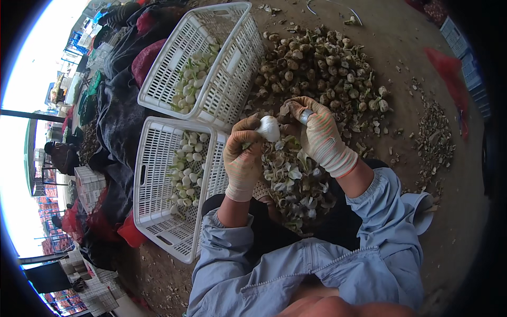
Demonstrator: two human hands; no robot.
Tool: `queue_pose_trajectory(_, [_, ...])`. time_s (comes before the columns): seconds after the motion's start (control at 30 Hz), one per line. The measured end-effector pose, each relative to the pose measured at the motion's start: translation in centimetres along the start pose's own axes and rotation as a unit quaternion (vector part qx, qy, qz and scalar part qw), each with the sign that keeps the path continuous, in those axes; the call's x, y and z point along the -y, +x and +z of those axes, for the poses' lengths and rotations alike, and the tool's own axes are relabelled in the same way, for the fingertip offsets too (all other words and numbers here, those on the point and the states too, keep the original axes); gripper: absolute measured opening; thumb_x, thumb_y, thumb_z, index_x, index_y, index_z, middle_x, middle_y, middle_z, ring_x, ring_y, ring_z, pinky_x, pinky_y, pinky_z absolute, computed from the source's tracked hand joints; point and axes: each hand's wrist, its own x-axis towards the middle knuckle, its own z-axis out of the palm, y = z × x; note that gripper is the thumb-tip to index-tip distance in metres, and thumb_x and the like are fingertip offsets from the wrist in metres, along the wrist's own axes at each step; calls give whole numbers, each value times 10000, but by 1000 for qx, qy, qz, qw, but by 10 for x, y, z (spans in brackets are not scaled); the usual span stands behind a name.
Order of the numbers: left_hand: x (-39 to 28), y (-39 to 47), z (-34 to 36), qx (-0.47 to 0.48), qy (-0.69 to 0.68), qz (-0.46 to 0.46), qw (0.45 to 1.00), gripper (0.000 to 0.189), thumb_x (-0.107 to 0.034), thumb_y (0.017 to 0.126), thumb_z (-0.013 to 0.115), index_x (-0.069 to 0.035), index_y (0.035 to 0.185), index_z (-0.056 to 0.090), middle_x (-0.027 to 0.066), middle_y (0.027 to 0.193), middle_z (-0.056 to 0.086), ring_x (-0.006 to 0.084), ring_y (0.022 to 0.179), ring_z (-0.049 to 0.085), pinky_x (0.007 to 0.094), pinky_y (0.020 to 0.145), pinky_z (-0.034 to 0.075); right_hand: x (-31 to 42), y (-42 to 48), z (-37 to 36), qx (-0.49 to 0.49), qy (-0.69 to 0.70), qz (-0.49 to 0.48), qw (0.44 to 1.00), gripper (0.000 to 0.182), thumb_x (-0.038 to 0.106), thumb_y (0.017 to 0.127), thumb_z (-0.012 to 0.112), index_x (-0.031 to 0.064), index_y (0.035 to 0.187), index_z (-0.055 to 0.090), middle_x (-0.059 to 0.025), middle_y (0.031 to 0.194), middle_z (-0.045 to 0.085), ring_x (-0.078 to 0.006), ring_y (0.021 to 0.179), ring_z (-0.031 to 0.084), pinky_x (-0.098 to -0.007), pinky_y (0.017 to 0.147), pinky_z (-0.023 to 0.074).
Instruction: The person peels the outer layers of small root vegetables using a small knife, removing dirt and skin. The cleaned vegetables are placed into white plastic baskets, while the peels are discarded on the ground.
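Note:
My left hand (244, 152), in a soiled knit glove, grips a peeled white garlic bulb (269, 128) between thumb and fingers. My right hand (313, 130) is gloved too, with a metal band (305, 116) around one digit. Its curled fingertips are close beside the bulb's right side; whether they pinch anything is hidden. Below both hands, a heap of loose garlic skins (295, 174) lies between my legs. Beyond them spreads a pile of brown, unpeeled garlic bulbs (317, 67) on the ground.
Two white plastic crates stand at the left, the far crate (233, 67) and the near crate (147, 198), both holding peeled bulbs. Dark cloth (119, 115) lies beyond them. At right are a scatter of skins (433, 138) and a red mesh bag (449, 75).

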Motion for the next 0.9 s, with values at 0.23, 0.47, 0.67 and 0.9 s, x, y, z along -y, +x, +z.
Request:
queue_pose_trajectory(0.23, [-1, 4, -6, 67, -39, 49, 996, 198, -114, 807, 809, -64, 958, 691, 118, 1245, 615, 314, 1241, 560, 496, 1050, 467, 11, -3, -3, 124, -291, -96, 944, 206, 138, 1005, 591, -13, 1134, 646, -51, 1006, 682, -84, 892, 632, -260, 784, 569])
queue_pose_trajectory(0.47, [-2, 3, 9, -6, -1, -10, 1000, 126, 15, 860, 709, -41, 970, 682, 135, 1271, 603, 249, 1194, 581, 385, 1018, 476, 0, -6, -2, 156, -302, -270, 901, 150, 38, 931, 675, -15, 1072, 685, -59, 1021, 697, -96, 913, 635, -277, 823, 547])
queue_pose_trajectory(0.67, [2, -1, -7, -26, -27, -20, 999, 131, 32, 858, 704, -14, 976, 670, 125, 1172, 658, 243, 1097, 639, 404, 997, 500, 5, -3, 0, 119, -296, -137, 938, 148, 13, 909, 675, -11, 1055, 682, -61, 1026, 678, -135, 920, 646, -289, 816, 544])
queue_pose_trajectory(0.9, [-10, -23, -6, -118, 143, 52, 981, 209, 97, 865, 625, 4, 1043, 682, 85, 1105, 662, 178, 997, 649, 321, 887, 538, -9, -11, 7, 178, -428, -361, 809, 169, 19, 886, 677, -12, 1052, 682, -129, 971, 682, -268, 876, 676, -342, 787, 547])
